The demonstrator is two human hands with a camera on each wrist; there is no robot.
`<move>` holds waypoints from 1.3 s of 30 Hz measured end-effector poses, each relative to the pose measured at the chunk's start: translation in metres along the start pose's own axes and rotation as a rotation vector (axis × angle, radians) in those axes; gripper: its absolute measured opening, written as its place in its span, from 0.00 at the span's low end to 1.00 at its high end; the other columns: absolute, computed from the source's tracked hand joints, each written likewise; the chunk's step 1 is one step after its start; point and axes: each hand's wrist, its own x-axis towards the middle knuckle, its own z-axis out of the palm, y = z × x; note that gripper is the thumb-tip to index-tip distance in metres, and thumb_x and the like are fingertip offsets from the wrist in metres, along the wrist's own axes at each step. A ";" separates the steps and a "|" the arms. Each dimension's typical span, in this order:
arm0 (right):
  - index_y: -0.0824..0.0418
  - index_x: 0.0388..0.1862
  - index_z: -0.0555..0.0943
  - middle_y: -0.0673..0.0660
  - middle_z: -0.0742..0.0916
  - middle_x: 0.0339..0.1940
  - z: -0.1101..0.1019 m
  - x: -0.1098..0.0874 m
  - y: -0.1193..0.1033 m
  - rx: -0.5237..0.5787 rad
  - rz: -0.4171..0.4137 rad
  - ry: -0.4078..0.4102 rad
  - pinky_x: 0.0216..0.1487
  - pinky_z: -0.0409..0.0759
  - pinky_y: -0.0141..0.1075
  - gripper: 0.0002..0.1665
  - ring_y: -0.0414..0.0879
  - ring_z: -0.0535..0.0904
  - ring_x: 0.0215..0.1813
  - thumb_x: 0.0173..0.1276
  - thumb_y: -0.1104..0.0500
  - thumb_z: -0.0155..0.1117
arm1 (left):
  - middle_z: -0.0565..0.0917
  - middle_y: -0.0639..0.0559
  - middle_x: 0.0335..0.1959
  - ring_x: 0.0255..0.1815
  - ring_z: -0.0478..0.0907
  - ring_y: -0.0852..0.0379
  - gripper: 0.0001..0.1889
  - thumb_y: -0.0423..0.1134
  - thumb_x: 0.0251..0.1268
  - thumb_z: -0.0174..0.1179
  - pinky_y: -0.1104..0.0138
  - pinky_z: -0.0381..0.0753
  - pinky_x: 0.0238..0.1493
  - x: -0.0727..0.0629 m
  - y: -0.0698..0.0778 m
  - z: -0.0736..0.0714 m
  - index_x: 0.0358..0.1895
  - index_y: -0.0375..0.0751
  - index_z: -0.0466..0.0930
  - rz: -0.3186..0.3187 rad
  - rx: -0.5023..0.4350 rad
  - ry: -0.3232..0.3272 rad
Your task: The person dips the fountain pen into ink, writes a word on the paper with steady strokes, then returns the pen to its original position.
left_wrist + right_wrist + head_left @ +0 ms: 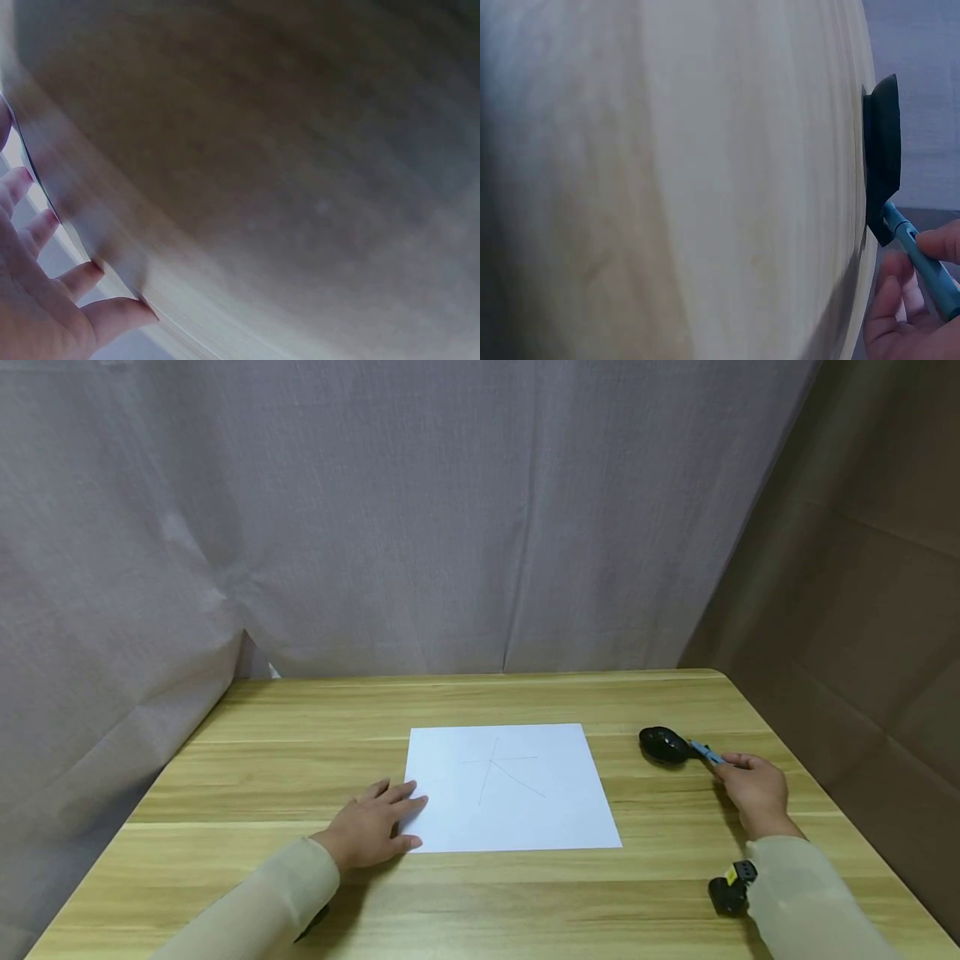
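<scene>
A white sheet of paper point(517, 818) lies on the table with several thin straight lines drawn on it, crossing near its upper middle. My left hand point(367, 828) rests on its left edge with the fingers spread, and the left wrist view shows those fingers point(124, 313) along the edge. Over on the right, my right hand point(753, 789) pinches a blue pen point(707, 752) between thumb and fingers. The pen's front end meets a glossy black oval object point(664, 746); whether it is inside it or only against it, I cannot tell.
The wooden table point(300, 718) has light grain. Grey cloth point(375, 527) hangs behind it and a brownish cloth point(862, 610) along the right side. A small black camera point(729, 892) sits at the right sleeve.
</scene>
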 end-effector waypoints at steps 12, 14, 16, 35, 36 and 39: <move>0.77 0.52 0.76 0.72 0.83 0.44 0.000 0.003 0.001 -0.176 -0.057 -0.006 0.28 0.70 0.32 0.22 0.48 0.76 0.33 0.65 0.62 0.57 | 0.62 0.48 0.74 0.73 0.54 0.33 0.31 0.57 0.67 0.58 0.28 0.59 0.57 -0.001 0.000 0.000 0.71 0.52 0.67 -0.003 -0.012 0.001; 0.77 0.53 0.76 0.74 0.82 0.46 0.000 0.003 0.001 -0.191 -0.059 -0.017 0.29 0.70 0.34 0.22 0.55 0.77 0.38 0.66 0.62 0.56 | 0.62 0.49 0.74 0.73 0.54 0.33 0.31 0.57 0.67 0.57 0.28 0.59 0.57 -0.001 0.000 0.000 0.71 0.53 0.67 -0.004 -0.012 0.003; 0.77 0.53 0.75 0.75 0.81 0.49 0.000 0.002 0.001 -0.202 -0.063 -0.027 0.31 0.70 0.36 0.22 0.61 0.77 0.43 0.66 0.61 0.56 | 0.61 0.49 0.75 0.73 0.54 0.33 0.31 0.57 0.67 0.57 0.28 0.59 0.57 -0.001 0.000 0.000 0.71 0.53 0.67 -0.005 -0.008 0.004; 0.78 0.53 0.75 0.77 0.76 0.57 -0.004 0.000 0.001 -0.310 -0.103 -0.088 0.53 0.72 0.56 0.23 0.70 0.72 0.54 0.68 0.60 0.58 | 0.61 0.50 0.75 0.73 0.54 0.33 0.31 0.58 0.67 0.57 0.28 0.60 0.56 0.000 -0.001 0.003 0.71 0.54 0.67 -0.002 0.006 0.008; 0.78 0.54 0.75 0.77 0.76 0.57 -0.004 0.000 0.001 -0.309 -0.103 -0.091 0.53 0.71 0.57 0.23 0.70 0.72 0.55 0.68 0.60 0.58 | 0.61 0.50 0.75 0.73 0.54 0.34 0.31 0.58 0.67 0.57 0.28 0.60 0.56 0.000 -0.001 0.003 0.71 0.54 0.67 -0.003 0.006 0.008; 0.78 0.55 0.75 0.77 0.76 0.58 -0.004 0.001 0.002 -0.317 -0.113 -0.101 0.54 0.71 0.57 0.23 0.71 0.72 0.55 0.68 0.60 0.58 | 0.61 0.51 0.75 0.74 0.54 0.34 0.31 0.58 0.67 0.56 0.28 0.60 0.57 0.000 -0.001 0.002 0.71 0.54 0.67 -0.006 0.007 0.005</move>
